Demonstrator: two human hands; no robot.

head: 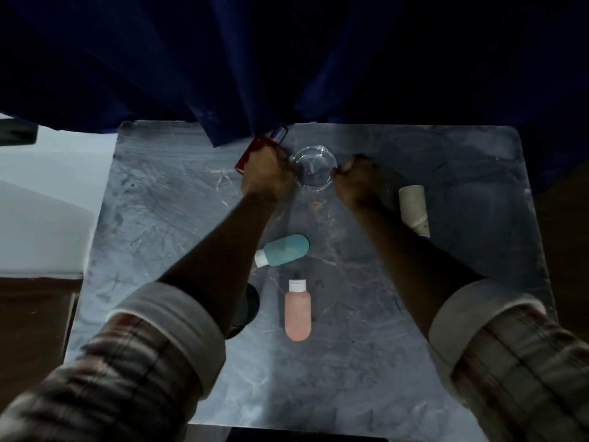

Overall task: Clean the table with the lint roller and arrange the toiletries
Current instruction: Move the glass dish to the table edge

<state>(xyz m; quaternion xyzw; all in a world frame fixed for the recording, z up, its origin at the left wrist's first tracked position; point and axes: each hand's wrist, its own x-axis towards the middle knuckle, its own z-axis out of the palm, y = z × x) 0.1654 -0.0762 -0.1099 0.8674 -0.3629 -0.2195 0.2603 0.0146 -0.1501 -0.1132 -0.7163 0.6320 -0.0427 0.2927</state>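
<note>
Left hand (pixel 267 175) grips red bottle (pixel 250 153); right hand (pixel 360 183), curled, touches clear dish (pixel 315 169); grasp indeterminate.

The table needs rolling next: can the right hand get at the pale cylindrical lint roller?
Probably yes: the pale cylindrical lint roller lies just right of the right hand with nothing between them, though its curled fingers seem to pinch the clear glass dish now.

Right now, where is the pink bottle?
In the head view, the pink bottle lies flat near the middle of the table, its white cap pointing toward the teal bottle just beyond it.
</note>
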